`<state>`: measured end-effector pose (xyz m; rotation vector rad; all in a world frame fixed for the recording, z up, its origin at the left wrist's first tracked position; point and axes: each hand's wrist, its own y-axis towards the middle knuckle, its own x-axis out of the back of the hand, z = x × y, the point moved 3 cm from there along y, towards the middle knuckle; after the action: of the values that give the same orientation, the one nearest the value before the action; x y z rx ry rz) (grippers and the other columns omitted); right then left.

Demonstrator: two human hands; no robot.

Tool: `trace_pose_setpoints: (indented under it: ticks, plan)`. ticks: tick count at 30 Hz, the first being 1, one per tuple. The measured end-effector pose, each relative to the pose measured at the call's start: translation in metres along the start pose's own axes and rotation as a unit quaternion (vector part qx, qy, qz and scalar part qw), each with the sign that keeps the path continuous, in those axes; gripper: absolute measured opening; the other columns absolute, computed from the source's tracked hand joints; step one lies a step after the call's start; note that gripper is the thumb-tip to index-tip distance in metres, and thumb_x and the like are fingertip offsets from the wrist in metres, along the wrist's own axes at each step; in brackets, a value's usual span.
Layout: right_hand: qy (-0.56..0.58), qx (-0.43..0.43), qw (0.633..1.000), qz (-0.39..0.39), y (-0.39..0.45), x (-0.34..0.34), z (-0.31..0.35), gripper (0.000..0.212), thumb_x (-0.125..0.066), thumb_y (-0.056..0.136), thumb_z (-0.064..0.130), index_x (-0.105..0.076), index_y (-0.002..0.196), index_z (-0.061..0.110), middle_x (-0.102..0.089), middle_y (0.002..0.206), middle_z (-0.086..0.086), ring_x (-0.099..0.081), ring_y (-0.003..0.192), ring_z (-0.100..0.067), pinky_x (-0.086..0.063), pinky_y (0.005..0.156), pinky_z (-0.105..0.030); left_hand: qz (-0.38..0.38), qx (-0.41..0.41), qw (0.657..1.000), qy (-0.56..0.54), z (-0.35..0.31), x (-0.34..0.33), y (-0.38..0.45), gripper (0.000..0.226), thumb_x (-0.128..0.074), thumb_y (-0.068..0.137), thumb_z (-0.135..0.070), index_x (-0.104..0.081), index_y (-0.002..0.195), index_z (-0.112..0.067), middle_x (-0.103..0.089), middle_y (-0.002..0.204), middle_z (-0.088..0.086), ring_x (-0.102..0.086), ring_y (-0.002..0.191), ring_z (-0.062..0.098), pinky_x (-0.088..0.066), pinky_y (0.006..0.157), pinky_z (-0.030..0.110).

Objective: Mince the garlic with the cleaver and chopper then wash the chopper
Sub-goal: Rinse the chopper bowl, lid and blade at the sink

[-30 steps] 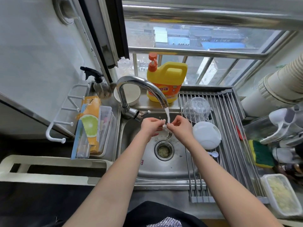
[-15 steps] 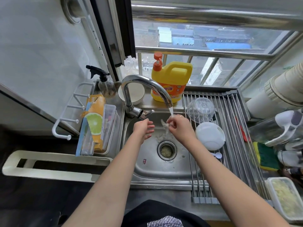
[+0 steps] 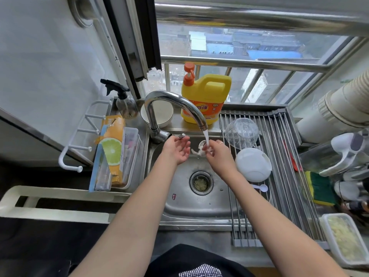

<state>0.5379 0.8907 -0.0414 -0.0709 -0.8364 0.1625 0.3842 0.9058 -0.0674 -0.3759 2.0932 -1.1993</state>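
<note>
Water runs from the chrome tap (image 3: 175, 108) into the steel sink (image 3: 199, 204). My right hand (image 3: 215, 154) pinches a small white chopper part (image 3: 196, 152) under the stream. My left hand (image 3: 177, 148) is palm up and relaxed, a little left of the stream, holding nothing. The clear chopper bowl (image 3: 241, 132) and the white chopper lid (image 3: 252, 163) lie upside down on the roll-up drying rack (image 3: 279, 176). A plastic box of minced garlic (image 3: 347, 242) sits at the right edge.
A yellow detergent jug (image 3: 207, 96) stands behind the sink, beside a white bowl (image 3: 159, 114) and a spray bottle (image 3: 123, 102). A small white spoon (image 3: 261, 187) lies on the rack. A green-yellow sponge (image 3: 321, 188) and bottles crowd the right. Garlic bits sit in the drain (image 3: 201, 181).
My left hand has let go of the small part, moved left and turned palm up. My right hand keeps the part under the water.
</note>
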Motion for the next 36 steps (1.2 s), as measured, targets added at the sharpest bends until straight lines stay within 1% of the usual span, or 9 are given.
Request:
trace_pose_setpoints:
  ticks: [4,8,14,20,23,28,30,33,36]
  plan:
    - [-0.011,-0.006,1.0,0.009,0.0,-0.003,-0.003,0.015,-0.054,0.087,0.007,-0.065,0.094,0.014,-0.053,0.088,-0.002,-0.05,0.076,-0.018,-0.042,0.07,-0.03,0.007,0.018,0.997,-0.072,-0.005,-0.004,0.0,0.039,-0.045,0.098,-0.037,-0.059,0.08,-0.005,-0.062,0.072,0.002,-0.055,0.069,0.012,-0.041,0.065,0.022]
    - [-0.007,-0.02,1.0,0.008,-0.002,-0.004,-0.007,0.01,-0.057,0.086,0.01,-0.064,0.092,0.014,-0.061,0.09,-0.004,-0.054,0.079,-0.019,-0.043,0.072,-0.031,-0.019,0.046,0.997,-0.059,-0.016,-0.014,0.002,0.033,-0.042,0.101,-0.021,-0.052,0.074,-0.005,-0.055,0.041,0.005,-0.048,0.057,0.01,-0.037,0.056,0.021]
    - [0.006,-0.035,0.999,0.022,-0.008,-0.005,-0.013,0.007,-0.06,0.085,0.011,-0.064,0.089,0.015,-0.057,0.079,-0.001,-0.053,0.074,-0.017,-0.043,0.07,-0.03,-0.064,0.094,0.99,-0.085,-0.038,-0.017,-0.008,0.031,-0.037,0.099,-0.009,-0.047,0.07,-0.004,-0.051,0.062,0.003,-0.043,0.051,0.012,-0.034,0.052,0.028]
    - [-0.005,-0.037,0.999,0.033,-0.014,-0.012,-0.014,0.005,-0.057,0.09,0.018,-0.058,0.093,0.014,-0.053,0.074,0.002,-0.05,0.073,-0.018,-0.04,0.065,-0.031,-0.092,0.078,0.974,-0.194,-0.049,-0.021,-0.013,0.033,-0.034,0.095,-0.007,-0.05,0.067,-0.005,-0.051,0.051,0.004,-0.045,0.041,0.015,-0.036,0.049,0.026]
    - [-0.033,-0.021,0.999,0.014,-0.021,-0.009,-0.015,0.009,-0.052,0.091,0.014,-0.057,0.097,0.011,-0.055,0.085,-0.002,-0.051,0.078,-0.02,-0.042,0.068,-0.033,-0.05,0.051,0.991,-0.113,-0.034,-0.013,-0.008,0.043,-0.026,0.1,-0.018,-0.058,0.073,-0.007,-0.053,0.043,0.001,-0.045,0.034,0.012,-0.036,0.05,0.023]
    - [0.066,-0.113,0.991,0.003,-0.029,-0.013,-0.021,0.011,-0.051,0.09,0.012,-0.061,0.094,0.011,-0.058,0.078,-0.001,-0.054,0.07,-0.015,-0.04,0.06,-0.026,-0.061,0.029,0.989,0.132,-0.016,0.017,-0.003,0.045,-0.031,0.099,-0.037,-0.065,0.089,-0.009,-0.067,0.074,-0.001,-0.058,0.07,0.016,-0.042,0.062,0.028]
    - [0.273,-0.219,0.937,0.023,-0.031,-0.016,-0.024,0.011,-0.052,0.093,0.01,-0.062,0.097,0.007,-0.054,0.068,0.0,-0.048,0.052,-0.005,-0.038,0.046,-0.015,-0.052,0.036,0.973,0.223,-0.003,0.025,-0.002,0.035,-0.038,0.098,-0.034,-0.064,0.091,-0.011,-0.065,0.086,-0.001,-0.057,0.074,0.015,-0.043,0.063,0.028]
    - [0.566,-0.342,0.747,0.069,-0.041,-0.027,-0.028,0.015,-0.045,0.098,0.012,-0.056,0.09,0.006,-0.041,0.051,0.002,-0.031,0.034,-0.003,-0.026,0.035,-0.013,-0.016,0.052,0.948,0.315,0.023,0.028,-0.004,0.025,-0.046,0.095,-0.033,-0.064,0.095,-0.015,-0.064,0.096,-0.001,-0.058,0.081,0.014,-0.045,0.069,0.027]
    - [0.67,-0.376,0.635,0.083,-0.049,-0.033,-0.04,0.027,-0.038,0.101,0.018,-0.049,0.078,0.01,-0.04,0.044,0.003,-0.031,0.033,-0.005,-0.025,0.034,-0.015,0.026,0.081,0.95,0.302,0.046,0.023,-0.009,0.022,-0.048,0.096,-0.03,-0.063,0.094,-0.015,-0.064,0.096,0.001,-0.059,0.083,0.016,-0.047,0.07,0.029]
